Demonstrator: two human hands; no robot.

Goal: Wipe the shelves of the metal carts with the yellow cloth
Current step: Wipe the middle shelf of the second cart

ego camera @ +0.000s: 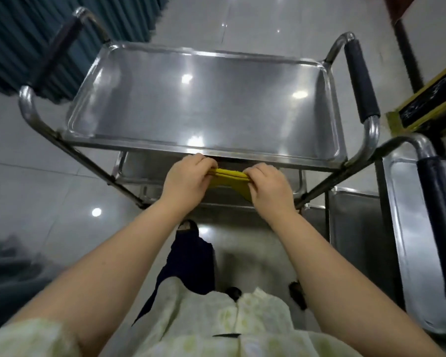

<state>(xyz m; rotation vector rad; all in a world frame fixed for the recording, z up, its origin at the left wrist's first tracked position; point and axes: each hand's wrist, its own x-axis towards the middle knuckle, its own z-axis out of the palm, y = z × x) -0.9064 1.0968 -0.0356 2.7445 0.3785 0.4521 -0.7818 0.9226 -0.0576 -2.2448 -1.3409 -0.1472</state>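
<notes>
Yellow cloth (229, 176) pinched between both hands' fingers (206, 163).

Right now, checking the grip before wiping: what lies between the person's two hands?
Only the yellow cloth, pinched by the left hand and right hand, in the head view.

The cloth (231, 173) pinched between the fingers (204, 163) is plain yellow, the cart shelf (204, 99) beyond them bare silver steel, its handle grip (361, 81) to their far right black, the curtain (36, 34) far left ribbed teal, and the shirt (216, 318) behind them a pale green-and-white pattern.
</notes>
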